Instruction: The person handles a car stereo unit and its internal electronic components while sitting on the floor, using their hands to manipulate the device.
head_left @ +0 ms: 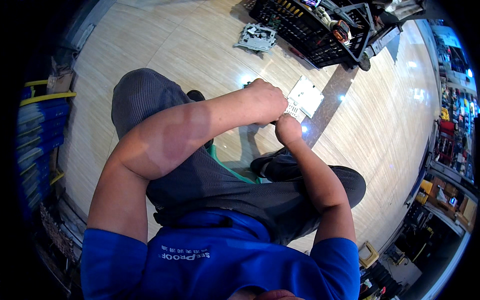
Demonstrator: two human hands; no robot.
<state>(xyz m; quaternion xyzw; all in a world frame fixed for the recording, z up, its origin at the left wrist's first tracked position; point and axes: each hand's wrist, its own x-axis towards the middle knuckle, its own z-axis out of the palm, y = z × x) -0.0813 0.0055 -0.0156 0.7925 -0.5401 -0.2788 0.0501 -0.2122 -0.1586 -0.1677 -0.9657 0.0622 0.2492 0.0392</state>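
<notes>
My left hand (pixel 268 102) is closed, knuckles up, above the tiled floor in front of my knees. A small dark end pokes out beside its knuckles; what it grips is mostly hidden. Right against it, my right hand (pixel 288 130) is curled shut, its fingers turned away from view. A pale slotted metal piece (pixel 294 111) shows between and just beyond the two hands. Whether either hand holds this piece is hidden. Past it lies a flat whitish metal plate (pixel 306 95) with small holes, close to or touching the slotted piece.
A black plastic crate (pixel 310 37) full of tools and parts stands ahead. Beside it lie a metal drive-like assembly (pixel 256 38) and a red-handled tool (pixel 298 53). Blue bins (pixel 42 135) are stacked at left; crowded shelves (pixel 452 110) line the right. Something green (pixel 227 167) shows under my legs.
</notes>
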